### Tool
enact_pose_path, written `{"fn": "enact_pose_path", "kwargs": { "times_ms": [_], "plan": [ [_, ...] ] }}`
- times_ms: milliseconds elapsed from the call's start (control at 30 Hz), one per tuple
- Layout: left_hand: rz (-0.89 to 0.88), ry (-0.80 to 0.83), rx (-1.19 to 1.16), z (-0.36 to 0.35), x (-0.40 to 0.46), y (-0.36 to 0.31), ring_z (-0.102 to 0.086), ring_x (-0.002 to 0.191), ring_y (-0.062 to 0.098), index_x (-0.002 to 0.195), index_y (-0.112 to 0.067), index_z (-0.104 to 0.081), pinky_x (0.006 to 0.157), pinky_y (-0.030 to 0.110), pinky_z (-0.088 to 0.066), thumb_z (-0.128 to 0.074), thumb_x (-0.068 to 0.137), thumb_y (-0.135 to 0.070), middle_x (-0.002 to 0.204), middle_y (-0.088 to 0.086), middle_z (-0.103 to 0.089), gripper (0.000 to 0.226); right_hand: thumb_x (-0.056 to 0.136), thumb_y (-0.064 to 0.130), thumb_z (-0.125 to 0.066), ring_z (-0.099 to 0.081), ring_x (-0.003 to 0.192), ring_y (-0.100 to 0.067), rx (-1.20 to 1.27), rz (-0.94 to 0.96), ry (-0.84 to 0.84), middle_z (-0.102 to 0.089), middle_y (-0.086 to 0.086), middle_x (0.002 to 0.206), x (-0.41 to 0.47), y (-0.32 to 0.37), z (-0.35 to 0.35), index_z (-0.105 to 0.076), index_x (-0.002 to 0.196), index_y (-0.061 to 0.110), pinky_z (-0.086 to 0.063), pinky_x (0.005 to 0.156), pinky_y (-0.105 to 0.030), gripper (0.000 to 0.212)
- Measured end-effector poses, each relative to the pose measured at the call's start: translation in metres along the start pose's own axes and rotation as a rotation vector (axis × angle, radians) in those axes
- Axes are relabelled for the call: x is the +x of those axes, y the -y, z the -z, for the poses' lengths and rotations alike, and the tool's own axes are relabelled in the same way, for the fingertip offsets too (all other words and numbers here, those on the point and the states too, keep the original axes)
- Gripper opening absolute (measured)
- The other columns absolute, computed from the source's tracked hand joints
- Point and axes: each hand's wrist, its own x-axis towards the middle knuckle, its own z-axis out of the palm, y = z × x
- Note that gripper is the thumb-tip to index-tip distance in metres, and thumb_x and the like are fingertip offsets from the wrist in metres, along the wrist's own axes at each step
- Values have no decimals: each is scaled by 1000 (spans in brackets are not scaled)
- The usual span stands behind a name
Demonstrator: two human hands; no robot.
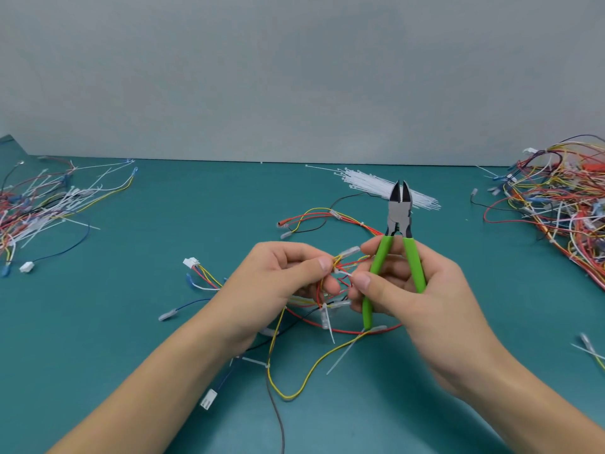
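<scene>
Now two bare hands work just above the teal green table (163, 224). The left hand (281, 276) pinches a bunch of thin red and yellow wires (340, 266) between its thumb and curled fingers. The right hand (425, 299) has its thumb and first finger pinching the tail of a thin white plastic zip tie (344, 274) that goes round the bunch. Its other fingers curl round the green-handled metal cutters (398, 211), which point up with the blades a little apart. The bunch is in the air between both hands, and the rest of its wires hang down onto the table.

I think the job is about half done. A few other white ties (325, 317) on the same wires are already on, lower down, but their long tails stick out uncut. The pinched tie looks like it needs a pull to make it tight. Then the tails need snipping. A heap of fresh white zip ties (370, 186) lies behind the cutters.
</scene>
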Motion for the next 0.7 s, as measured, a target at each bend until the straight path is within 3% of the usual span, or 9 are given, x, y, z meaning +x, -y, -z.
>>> {"fn": "enact_pose_path", "kwargs": {
  "times_ms": [133, 267, 433, 567, 700],
  "plan": [
    [76, 47, -70, 1, -1, -1, -64, 72, 18, 92, -12, -80, 70, 22, -54, -63, 99, -17, 81, 11, -74, 19, 83, 8, -77, -75, 83, -33, 37, -30, 21, -74, -13, 90, -1, 0, 0, -73, 100, 24, -63, 79, -46, 24],
    [81, 2, -63, -2, -2, -2, -65, 72, 19, 102, -5, -74, 71, 23, -55, -61, 101, -15, 82, 13, -76, 16, 90, 1, -72, -75, 95, -41, 13, -29, 33, -73, -14, 94, -3, 0, -2, -70, 103, 20, -57, 92, -62, 23],
    [-86, -90, 174, -7, -8, -3, -69, 75, 28, 92, -18, -72, 79, 36, -57, -70, 85, -24, 80, 5, -79, 10, 93, -1, -69, -76, 95, -36, 55, -52, 25, -75, -19, 100, -3, 1, 1, -72, 102, 20, -64, 76, -41, 24],
    [-139, -136, 277, -11, -9, 0, -71, 72, 11, 90, -27, -76, 69, 25, -55, -78, 78, -33, 78, -3, -78, 13, 91, 0, -71, -76, 98, -33, 65, -83, 19, -74, -21, 101, -2, 0, 3, -74, 100, 23, -63, 75, -39, 25],
    [-165, -133, 311, -11, -8, 4, -74, 75, 21, 91, -30, -80, 68, 31, -57, -78, 81, -30, 80, -2, -79, 10, 90, 1, -73, -76, 93, -25, 44, -81, 45, -77, -13, 97, -4, 0, 0, -74, 99, 25, -63, 74, -34, 25]
  ]
}}
